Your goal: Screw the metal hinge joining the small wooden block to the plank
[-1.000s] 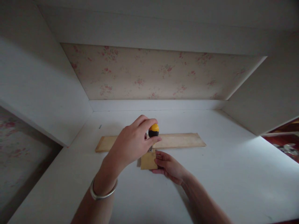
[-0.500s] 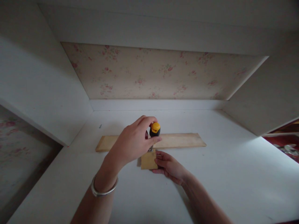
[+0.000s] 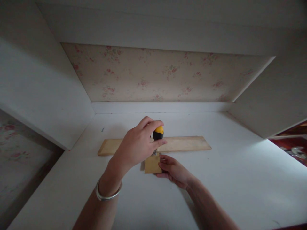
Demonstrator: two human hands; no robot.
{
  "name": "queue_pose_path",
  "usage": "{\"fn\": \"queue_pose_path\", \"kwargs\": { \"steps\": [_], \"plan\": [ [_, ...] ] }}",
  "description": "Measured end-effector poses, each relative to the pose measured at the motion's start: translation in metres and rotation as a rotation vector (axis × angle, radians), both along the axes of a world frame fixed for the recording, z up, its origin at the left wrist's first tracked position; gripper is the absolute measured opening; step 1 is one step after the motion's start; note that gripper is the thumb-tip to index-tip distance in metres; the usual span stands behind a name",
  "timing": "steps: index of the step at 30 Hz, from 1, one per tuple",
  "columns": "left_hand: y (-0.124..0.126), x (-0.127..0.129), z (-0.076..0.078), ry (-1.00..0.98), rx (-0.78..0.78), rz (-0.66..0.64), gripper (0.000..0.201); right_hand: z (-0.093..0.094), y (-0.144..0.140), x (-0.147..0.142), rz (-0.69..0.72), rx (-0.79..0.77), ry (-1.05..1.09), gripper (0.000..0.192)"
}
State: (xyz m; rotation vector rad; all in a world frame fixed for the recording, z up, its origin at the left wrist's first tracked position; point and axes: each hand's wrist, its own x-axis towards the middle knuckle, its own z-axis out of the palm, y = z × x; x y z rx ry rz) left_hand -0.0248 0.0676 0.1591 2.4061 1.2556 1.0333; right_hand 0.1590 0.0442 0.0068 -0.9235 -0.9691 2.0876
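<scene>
My left hand (image 3: 137,143) is closed around the yellow and black handle of a screwdriver (image 3: 157,134), fingers on its top and far side and thumb across the near side. The handle stands nearly upright. Its metal lower end comes down at the far edge of a small square wooden block (image 3: 152,165); the tip's exact contact is too small to make out. With the fingers and thumb of my right hand (image 3: 176,172), I grip the block's right edge. Behind it lies a long pale wooden board (image 3: 184,144), partly covered by my left hand.
The board rests on a white surface (image 3: 240,179) with white panels at both sides. A small dark screw-like piece (image 3: 102,129) lies at the back left. Floral wallpaper (image 3: 155,76) covers the back wall. Red fabric (image 3: 290,150) with shiny items shows at the far right.
The screwdriver handle has turned and tilted slightly, showing less yellow, and my left fingers have shifted over its top. My right hand and the block stay nearly where they were.
</scene>
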Motion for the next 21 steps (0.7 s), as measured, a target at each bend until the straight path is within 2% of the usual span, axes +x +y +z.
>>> {"fn": "queue_pose_path", "kwargs": {
  "steps": [5,8,12,15,21],
  "plan": [
    [-0.0021,0.0006,0.0042,0.022,0.027,-0.139,0.052,0.0021,-0.0004,0.0004,0.011,0.013,0.01,0.034],
    [-0.0034,-0.0031,0.0057,0.043,0.008,-0.167,0.053,0.0029,-0.0003,0.0005,0.002,0.01,0.003,0.034],
    [-0.0001,-0.0014,0.0019,0.016,0.044,-0.057,0.043,0.002,0.0002,0.0,0.0,0.002,0.016,0.035],
    [0.0022,0.004,-0.0006,0.008,0.086,0.026,0.042,0.0021,0.0003,-0.0003,0.005,0.001,0.011,0.036],
    [-0.0031,0.0002,0.0046,0.077,0.024,-0.167,0.047,0.0038,-0.0002,0.0002,0.02,0.02,-0.005,0.035]
  ]
}}
